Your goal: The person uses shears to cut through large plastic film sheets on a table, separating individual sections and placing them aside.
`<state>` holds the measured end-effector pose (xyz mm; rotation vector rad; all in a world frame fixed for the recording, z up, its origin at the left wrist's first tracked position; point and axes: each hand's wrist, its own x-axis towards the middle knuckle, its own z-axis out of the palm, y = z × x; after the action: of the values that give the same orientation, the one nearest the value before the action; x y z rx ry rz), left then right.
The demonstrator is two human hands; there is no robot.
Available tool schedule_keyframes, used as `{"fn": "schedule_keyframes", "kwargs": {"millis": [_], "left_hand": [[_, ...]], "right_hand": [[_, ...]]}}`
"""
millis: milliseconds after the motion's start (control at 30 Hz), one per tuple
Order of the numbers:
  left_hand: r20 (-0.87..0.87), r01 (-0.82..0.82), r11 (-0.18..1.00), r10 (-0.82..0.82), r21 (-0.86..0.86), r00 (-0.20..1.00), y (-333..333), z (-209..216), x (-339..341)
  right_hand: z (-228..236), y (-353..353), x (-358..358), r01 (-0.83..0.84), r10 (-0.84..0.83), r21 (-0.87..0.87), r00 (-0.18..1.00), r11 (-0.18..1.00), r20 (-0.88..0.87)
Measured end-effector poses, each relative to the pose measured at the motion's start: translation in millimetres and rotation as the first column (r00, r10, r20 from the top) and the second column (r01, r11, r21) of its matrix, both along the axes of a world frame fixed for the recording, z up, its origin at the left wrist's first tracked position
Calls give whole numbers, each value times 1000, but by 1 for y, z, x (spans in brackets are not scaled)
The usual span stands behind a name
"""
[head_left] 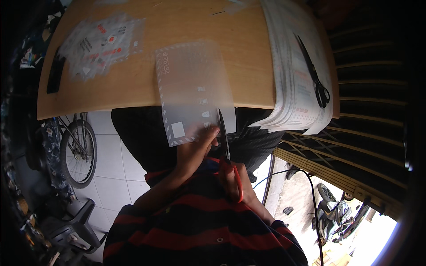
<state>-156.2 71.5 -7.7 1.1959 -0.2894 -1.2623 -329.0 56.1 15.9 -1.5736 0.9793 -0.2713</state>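
Note:
A translucent printed plastic sheet [191, 80] with a striped border lies partly on the table and hangs over its near edge. My left hand [195, 148] pinches the sheet near its lower right part, thumb on top. In my right hand [230, 179] is a pair of scissors [224, 137] with red handles, the blades pointing away from me. The blades lie along the sheet's right side, close to my left thumb. Whether they are apart or closed I cannot make out. A narrow pale strip [229, 119] shows to the right of the blades.
The wooden table [248, 66] carries a pile of cut plastic pieces [100, 46] at left, beside a black phone-like object [56, 73]. At right is a stack of printed sheets [295, 84] with black scissors [314, 77] on top. A bicycle wheel [93, 150] and grey chair [80, 221] stand left.

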Motion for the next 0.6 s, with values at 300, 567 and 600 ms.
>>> {"fn": "schedule_keyframes", "kwargs": {"millis": [300, 567, 600], "left_hand": [[-14, 47, 998, -46, 29, 999, 7, 3, 0], [38, 74, 997, -75, 26, 996, 15, 2, -8], [51, 76, 996, -78, 42, 996, 16, 2, -9]], "right_hand": [[4, -6, 6, -1, -3, 76, 999, 997, 42], [23, -17, 25, 54, -64, 97, 993, 994, 104], [24, -19, 27, 51, -61, 89, 992, 995, 109]]}}
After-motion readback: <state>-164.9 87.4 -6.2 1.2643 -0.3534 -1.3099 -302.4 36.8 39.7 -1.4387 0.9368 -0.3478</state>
